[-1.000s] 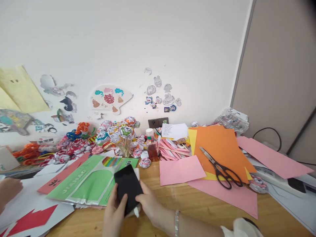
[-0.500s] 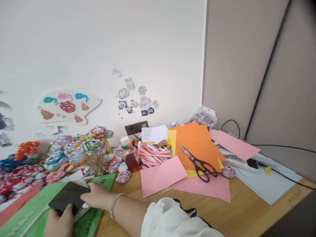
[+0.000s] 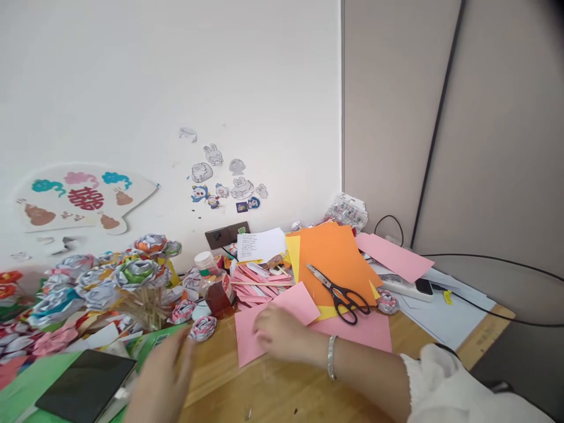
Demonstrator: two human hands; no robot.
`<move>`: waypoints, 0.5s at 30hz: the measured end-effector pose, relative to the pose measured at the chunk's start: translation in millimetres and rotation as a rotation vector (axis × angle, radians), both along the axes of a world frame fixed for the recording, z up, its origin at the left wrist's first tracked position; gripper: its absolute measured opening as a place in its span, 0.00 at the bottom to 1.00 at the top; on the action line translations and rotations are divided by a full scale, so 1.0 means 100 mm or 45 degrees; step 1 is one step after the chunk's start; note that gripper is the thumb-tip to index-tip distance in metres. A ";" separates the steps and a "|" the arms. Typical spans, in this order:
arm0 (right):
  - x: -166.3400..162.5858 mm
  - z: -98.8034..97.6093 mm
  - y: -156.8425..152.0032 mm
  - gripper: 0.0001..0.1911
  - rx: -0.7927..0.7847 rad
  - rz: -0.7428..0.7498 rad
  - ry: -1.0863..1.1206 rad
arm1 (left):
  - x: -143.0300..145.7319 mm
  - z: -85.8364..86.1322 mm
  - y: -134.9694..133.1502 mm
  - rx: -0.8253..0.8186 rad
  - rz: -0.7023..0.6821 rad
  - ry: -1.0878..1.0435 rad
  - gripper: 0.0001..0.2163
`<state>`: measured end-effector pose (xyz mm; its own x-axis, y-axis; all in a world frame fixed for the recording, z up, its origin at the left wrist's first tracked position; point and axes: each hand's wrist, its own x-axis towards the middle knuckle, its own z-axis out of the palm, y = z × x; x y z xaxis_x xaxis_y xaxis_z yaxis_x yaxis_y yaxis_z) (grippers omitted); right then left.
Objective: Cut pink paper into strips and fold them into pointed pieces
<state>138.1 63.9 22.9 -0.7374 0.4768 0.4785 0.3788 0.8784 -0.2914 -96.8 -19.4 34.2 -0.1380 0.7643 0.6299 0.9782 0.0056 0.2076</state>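
Note:
My right hand, with a silver bracelet at its wrist, is over a pink sheet of paper. Its fingers are bent down at the sheet and do not visibly grip it. At the lower left, my left hand hangs with thumb and fingers apart, slightly blurred and holding nothing. Beside it, a flat black rectangular object rests on green packaging. Black-handled scissors lie across orange paper, to the right of my right hand. Another pink sheet is partly under that stack.
Paper flowers crowd the left side. A bottle of reddish liquid stands near cut pink strips. Behind them is a handwritten note. A power strip, cables and white sheets lie at the right.
Both hands have let go of the flat black object, which now lies on the green packaging. My right hand has moved right to the pink sheet. The view has turned slightly right.

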 end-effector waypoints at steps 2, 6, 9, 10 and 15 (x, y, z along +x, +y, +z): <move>0.30 0.01 0.15 0.12 -0.063 -0.329 0.093 | 0.30 -0.08 0.20 -0.235 -0.092 0.056 0.17; 0.64 0.05 0.37 0.12 -0.110 -0.922 -0.061 | 0.57 -0.33 0.39 -0.490 0.068 0.096 0.20; 0.71 0.07 0.42 0.15 -0.345 -1.128 -0.241 | 0.56 -0.51 0.37 -0.391 0.085 0.113 0.20; 0.72 0.06 0.43 0.15 -0.433 -1.130 -0.269 | 0.55 -0.54 0.36 -0.359 0.074 0.100 0.19; 0.71 -0.04 0.46 0.14 -0.612 -1.048 -0.095 | 0.59 -0.58 0.37 -0.350 0.024 -0.093 0.17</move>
<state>208.7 110.0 18.9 -0.1035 0.9927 0.0614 0.8566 0.1204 -0.5017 -38.0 17.9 -23.8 -0.1913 0.9020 0.3869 0.9599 0.0897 0.2656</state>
